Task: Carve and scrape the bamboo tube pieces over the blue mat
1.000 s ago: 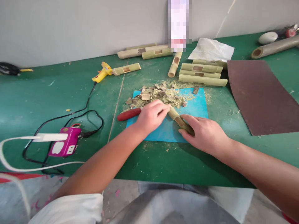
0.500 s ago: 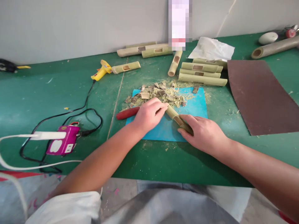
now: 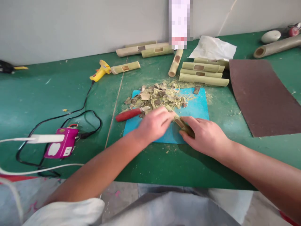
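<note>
A pale green bamboo tube (image 3: 180,122) with a rectangular opening lies slanted over the blue sheet (image 3: 196,97). My right hand (image 3: 205,135) is wrapped round its near end, thumb along the side. Beside the opening, my left hand (image 3: 156,124) touches the tube with its fingers pressed together; whatever they may hold is hidden. To the left lies a red-handled knife (image 3: 129,115), its short blade resting close to the bamboo shavings (image 3: 160,95) heaped at the sheet's far side.
Several notched bamboo tubes (image 3: 204,81) lie at the back, some under white paper (image 3: 213,48). On the right is a brown sheet (image 3: 263,97). A yellow glue gun (image 3: 100,71), its black cord and a purple power adapter (image 3: 61,142) occupy the left of the green table (image 3: 150,169).
My left hand has slid nearer along the tube, from its far end to the opening, uncovering the knife blade. The right hand keeps its grip in about the same place.
</note>
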`<state>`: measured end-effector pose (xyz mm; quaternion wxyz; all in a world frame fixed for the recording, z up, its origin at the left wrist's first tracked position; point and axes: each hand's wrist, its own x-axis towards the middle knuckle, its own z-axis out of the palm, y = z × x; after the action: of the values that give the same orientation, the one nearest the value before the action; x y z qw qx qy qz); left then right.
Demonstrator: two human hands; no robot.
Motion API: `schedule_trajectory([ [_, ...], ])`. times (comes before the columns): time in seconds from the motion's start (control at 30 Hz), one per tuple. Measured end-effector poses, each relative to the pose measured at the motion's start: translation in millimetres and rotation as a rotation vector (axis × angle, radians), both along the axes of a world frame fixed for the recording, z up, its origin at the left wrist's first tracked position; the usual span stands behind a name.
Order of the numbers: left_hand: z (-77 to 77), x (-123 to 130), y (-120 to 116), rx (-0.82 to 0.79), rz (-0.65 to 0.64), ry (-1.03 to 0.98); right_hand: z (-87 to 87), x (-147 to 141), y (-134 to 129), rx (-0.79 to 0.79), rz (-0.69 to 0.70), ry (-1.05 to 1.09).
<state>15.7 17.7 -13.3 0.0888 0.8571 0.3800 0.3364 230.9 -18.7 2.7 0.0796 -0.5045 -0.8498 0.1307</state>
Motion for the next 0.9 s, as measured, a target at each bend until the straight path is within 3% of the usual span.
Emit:
schedule_trajectory([
  [0.27,-0.2,1.9,0.7,-0.019,-0.011,0.015,0.3,1.3,1.1,-0.003,0.002,0.003],
  [0.37,-0.8,1.5,0.8,0.018,0.044,-0.023,1.4,0.8,0.6,0.002,-0.01,-0.002],
  [0.47,-0.4,1.7,-0.1,-0.003,-0.021,-0.001,1.4,1.1,-0.1,-0.007,-0.001,0.003],
  [0.57,0.5,2.4,-1.0,0.002,0.029,-0.038,0.3,1.9,0.0,0.001,-0.003,0.018],
  [0.7,0.3,3.3,-1.6,-0.033,-0.032,-0.012,-1.7,2.7,0.7,0.012,0.007,0.032],
  [0.8,-0.2,3.6,-1.6,-0.002,0.055,-0.029,-2.1,3.0,0.9,0.035,0.01,0.044],
  [0.9,-0.3,3.6,0.0,-0.026,-0.023,-0.003,-0.6,3.3,1.9,0.057,0.022,0.034],
])
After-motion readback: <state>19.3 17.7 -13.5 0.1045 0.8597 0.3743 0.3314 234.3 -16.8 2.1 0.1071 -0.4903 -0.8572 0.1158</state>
